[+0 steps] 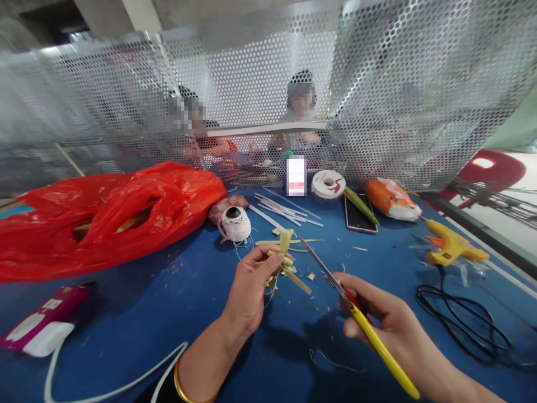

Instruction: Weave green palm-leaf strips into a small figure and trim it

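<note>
My left hand (248, 291) is closed on a small bundle of green-yellow leaf strips (285, 260), held just above the blue table (138, 313). My right hand (380, 319) grips yellow-and-red scissors (356, 313); the blades point up and left, and their tips almost reach the leaf bundle. Small leaf cuttings lie on the table under and around the bundle.
A red plastic bag (109, 215) lies at the left, a spool of white thread (235, 224) beside it. White strips (283, 210), a tape roll (328, 184), a phone (358, 215), a yellow glue gun (451, 246) with black cable (457, 322) lie around. Two people sit behind a perforated screen (398, 101).
</note>
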{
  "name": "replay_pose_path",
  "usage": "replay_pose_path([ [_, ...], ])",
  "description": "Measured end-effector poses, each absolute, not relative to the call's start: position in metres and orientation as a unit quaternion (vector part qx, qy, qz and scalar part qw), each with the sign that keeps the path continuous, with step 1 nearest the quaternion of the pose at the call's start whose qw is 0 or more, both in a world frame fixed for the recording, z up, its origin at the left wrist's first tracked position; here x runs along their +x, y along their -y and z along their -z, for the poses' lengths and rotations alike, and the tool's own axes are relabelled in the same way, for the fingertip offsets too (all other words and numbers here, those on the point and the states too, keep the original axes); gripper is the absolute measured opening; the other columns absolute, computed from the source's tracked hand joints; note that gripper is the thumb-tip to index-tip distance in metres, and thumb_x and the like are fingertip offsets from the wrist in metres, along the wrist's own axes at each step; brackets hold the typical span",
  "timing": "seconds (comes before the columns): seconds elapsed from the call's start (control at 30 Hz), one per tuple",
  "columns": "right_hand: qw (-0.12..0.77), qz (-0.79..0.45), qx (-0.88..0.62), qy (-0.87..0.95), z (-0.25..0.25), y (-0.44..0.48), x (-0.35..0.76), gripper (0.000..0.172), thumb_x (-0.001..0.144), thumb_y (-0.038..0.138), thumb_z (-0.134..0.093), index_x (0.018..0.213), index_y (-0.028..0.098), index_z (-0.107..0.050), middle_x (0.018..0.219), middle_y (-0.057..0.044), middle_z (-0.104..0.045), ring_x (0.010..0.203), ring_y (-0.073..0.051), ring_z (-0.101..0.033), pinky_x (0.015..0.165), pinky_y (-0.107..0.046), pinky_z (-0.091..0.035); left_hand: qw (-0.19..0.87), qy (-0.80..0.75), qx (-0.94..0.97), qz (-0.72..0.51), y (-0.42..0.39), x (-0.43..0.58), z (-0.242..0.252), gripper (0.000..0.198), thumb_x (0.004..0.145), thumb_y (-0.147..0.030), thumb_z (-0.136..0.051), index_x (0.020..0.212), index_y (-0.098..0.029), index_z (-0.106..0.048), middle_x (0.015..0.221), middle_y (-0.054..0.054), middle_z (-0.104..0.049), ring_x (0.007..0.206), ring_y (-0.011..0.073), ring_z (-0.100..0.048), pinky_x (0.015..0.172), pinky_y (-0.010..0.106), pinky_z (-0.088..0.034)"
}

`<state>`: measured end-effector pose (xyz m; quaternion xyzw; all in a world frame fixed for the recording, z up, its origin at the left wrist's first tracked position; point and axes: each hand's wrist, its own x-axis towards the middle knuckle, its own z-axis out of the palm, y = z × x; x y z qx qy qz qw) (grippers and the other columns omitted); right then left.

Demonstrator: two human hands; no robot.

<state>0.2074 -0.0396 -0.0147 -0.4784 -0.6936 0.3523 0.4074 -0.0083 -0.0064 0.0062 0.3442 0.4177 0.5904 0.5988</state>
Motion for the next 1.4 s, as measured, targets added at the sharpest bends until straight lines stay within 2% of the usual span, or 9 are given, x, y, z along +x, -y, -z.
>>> replay_pose_path([
  [0.17, 0.398, -0.361, -0.492, 0.685, 0.012, 0.036, 0.208, 0.045, 0.073, 0.038, -0.072, 0.114, 0.019, -0.069, 0.085, -0.003, -0.073, 0.069, -0.019, -0.067, 0.063, -0.025, -0.057, 0.613, -0.426, 0.328, -0.579, 0.008, -0.007, -0.004, 0.017, 0.071, -0.03, -0.078, 0.079, -0.018, -0.068, 0.077, 0.002, -0.072, 0.07, 0.0116, -0.063, 0.067, 0.022, -0.046],
  [0.37, 0.358, -0.268, -0.505, 0.738, 0.012, 0.035, 0.213, 0.045, 0.075, 0.039, -0.072, 0.116, 0.021, -0.068, 0.095, -0.006, -0.073, 0.076, -0.02, -0.068, 0.06, -0.024, -0.056, 0.629, -0.425, 0.31, -0.573, 0.009, -0.006, -0.005, 0.02, 0.069, -0.03, -0.079, 0.079, -0.018, -0.067, 0.076, 0.001, -0.072, 0.071, 0.0119, -0.064, 0.069, 0.022, -0.046],
  [0.47, 0.347, -0.222, -0.487, 0.77, 0.015, 0.035, 0.216, 0.046, 0.079, 0.04, -0.07, 0.121, 0.022, -0.064, 0.093, -0.006, -0.07, 0.073, -0.019, -0.068, 0.057, -0.023, -0.056, 0.638, -0.427, 0.311, -0.561, 0.01, -0.006, -0.007, 0.019, 0.069, -0.029, -0.079, 0.079, -0.017, -0.067, 0.075, 0.001, -0.072, 0.07, 0.0107, -0.063, 0.068, 0.021, -0.046],
  [0.57, 0.345, -0.154, -0.462, 0.802, 0.012, 0.033, 0.221, 0.047, 0.083, 0.04, -0.067, 0.126, 0.023, -0.059, 0.088, -0.004, -0.066, 0.068, -0.016, -0.065, 0.058, -0.023, -0.055, 0.661, -0.427, 0.307, -0.536, 0.009, -0.008, -0.009, 0.017, 0.07, -0.028, -0.077, 0.077, -0.017, -0.067, 0.07, 0.001, -0.071, 0.066, 0.0101, -0.062, 0.065, 0.02, -0.045],
  [0.77, 0.336, 0.07, -0.439, 0.83, -0.003, 0.02, 0.246, 0.047, 0.088, 0.041, -0.06, 0.13, 0.02, -0.052, 0.097, -0.009, -0.061, 0.073, -0.018, -0.064, 0.063, -0.028, -0.056, 0.693, -0.426, 0.341, -0.471, 0.005, -0.016, -0.012, 0.011, 0.067, -0.022, -0.073, 0.066, -0.015, -0.064, 0.058, 0.002, -0.066, 0.057, 0.011, -0.06, 0.066, 0.024, -0.046],
  [0.9, 0.31, 0.173, -0.432, 0.829, -0.01, 0.014, 0.26, 0.048, 0.089, 0.049, -0.055, 0.127, 0.019, -0.053, 0.092, -0.01, -0.059, 0.073, -0.022, -0.062, 0.056, -0.032, -0.053, 0.702, -0.411, 0.364, -0.454, 0.004, -0.019, -0.011, 0.009, 0.066, -0.021, -0.071, 0.065, -0.015, -0.065, 0.054, 0.001, -0.064, 0.055, 0.0111, -0.06, 0.068, 0.025, -0.047],
  [1.03, 0.286, 0.241, -0.427, 0.823, -0.012, 0.011, 0.268, 0.044, 0.091, 0.052, -0.051, 0.121, 0.02, -0.056, 0.088, -0.009, -0.057, 0.069, -0.02, -0.059, 0.049, -0.028, -0.048, 0.714, -0.404, 0.372, -0.434, 0.004, -0.021, -0.009, 0.007, 0.067, -0.021, -0.069, 0.065, -0.015, -0.065, 0.053, 0.001, -0.064, 0.053, 0.0103, -0.059, 0.069, 0.026, -0.048],
  [1.17, 0.249, 0.284, -0.416, 0.827, -0.011, 0.008, 0.274, 0.035, 0.096, 0.042, -0.045, 0.121, 0.02, -0.057, 0.086, -0.009, -0.058, 0.067, -0.019, -0.058, 0.046, -0.026, -0.042, 0.725, -0.402, 0.376, -0.413, 0.003, -0.023, -0.009, 0.005, 0.068, -0.02, -0.068, 0.065, -0.016, -0.066, 0.053, 0.002, -0.065, 0.052, 0.0105, -0.058, 0.068, 0.026, -0.049],
  [1.4, 0.231, 0.266, -0.399, 0.847, -0.006, 0.008, 0.279, 0.037, 0.093, 0.036, -0.049, 0.128, 0.025, -0.055, 0.087, -0.008, -0.059, 0.072, -0.022, -0.058, 0.052, -0.029, -0.044, 0.726, -0.398, 0.388, -0.406, 0.003, -0.024, -0.01, 0.006, 0.068, -0.021, -0.068, 0.065, -0.016, -0.066, 0.053, 0.003, -0.065, 0.051, 0.0102, -0.057, 0.065, 0.025, -0.049],
])
